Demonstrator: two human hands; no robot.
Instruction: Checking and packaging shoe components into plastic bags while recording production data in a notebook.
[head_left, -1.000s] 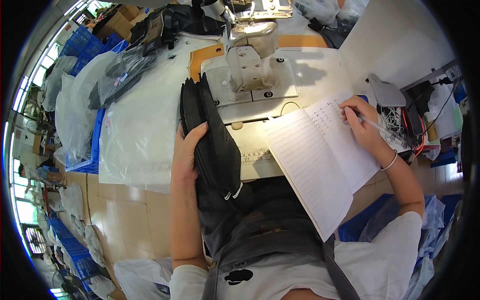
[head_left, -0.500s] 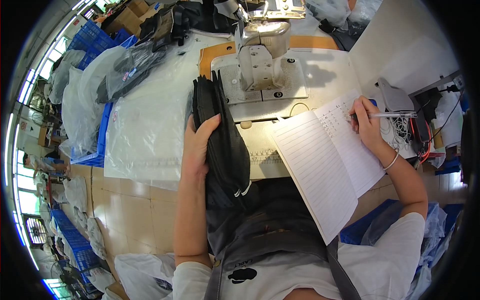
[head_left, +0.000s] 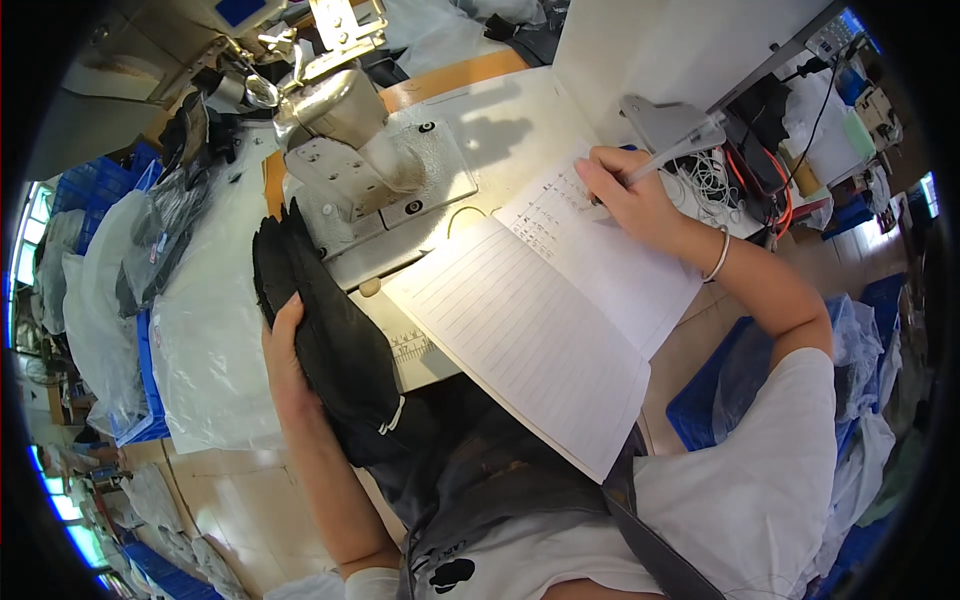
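Black layered fabric bundle point(head_left: 340, 345) is showing matt, soft cloth; white ruled open paper notebook point(head_left: 540, 340) is looking smooth and matt; slim clear pen point(head_left: 678, 150) is showing glossy see-through plastic. Silver rounded sewing-machine casing point(head_left: 335, 105) is gleaming like polished metal; grey flat metal base plate point(head_left: 447, 165) is looking speckled, rougher. Clear wrinkled sheet point(head_left: 215, 370) is catching glare as glossy plastic; beige square floor tiles point(head_left: 225, 505) are reflecting light, smooth and glossy; silver round bangle point(head_left: 723, 252) is shining, smooth metal

A white short-sleeved shirt point(head_left: 740, 450) shows beneath a dark grey strapped apron point(head_left: 500, 485), with a thin pale bangle point(head_left: 721, 255).
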